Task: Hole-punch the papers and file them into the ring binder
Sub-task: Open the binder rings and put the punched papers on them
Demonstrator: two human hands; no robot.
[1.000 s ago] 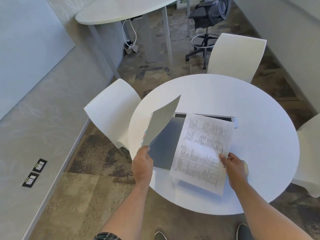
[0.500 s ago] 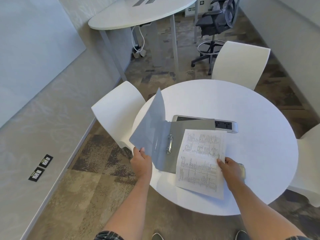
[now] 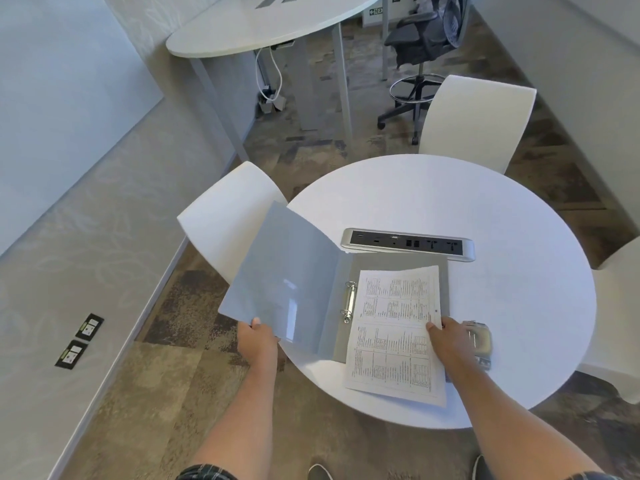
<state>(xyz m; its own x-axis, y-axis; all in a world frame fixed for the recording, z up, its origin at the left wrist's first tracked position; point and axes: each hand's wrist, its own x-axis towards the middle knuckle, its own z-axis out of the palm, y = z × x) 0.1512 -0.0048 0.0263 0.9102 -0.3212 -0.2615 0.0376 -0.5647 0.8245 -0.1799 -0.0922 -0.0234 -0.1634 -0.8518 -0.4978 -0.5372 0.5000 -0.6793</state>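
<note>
Presently: binder open on bench, papers held over right half

Item 1, ring binder (image 3: 394,268): grey, lies open on the round white bench (image 3: 502,209). Its back cover rests flat; its front cover (image 3: 284,278) is raised and tilted out past the bench's left edge. The left hand (image 3: 258,339) pinches that cover at its near corner, thumb on top, so the cover extends up and away from the grip. The spine's long axis runs toward and away from the person, with the metal rings (image 3: 349,301) along it.

Item 2, papers (image 3: 394,334): printed sheets, long axis roughly parallel to the spine, near end overhanging the binder toward the person. The right hand (image 3: 450,341) grips their right edge, thumb on top; the sheets extend leftward from that grip, left edge just beside the rings.

Item 3, hole punch (image 3: 479,342): on the bench, partly hidden behind the right hand.

Item 4, power strip (image 3: 407,244): set in the bench, just beyond the binder.
</note>
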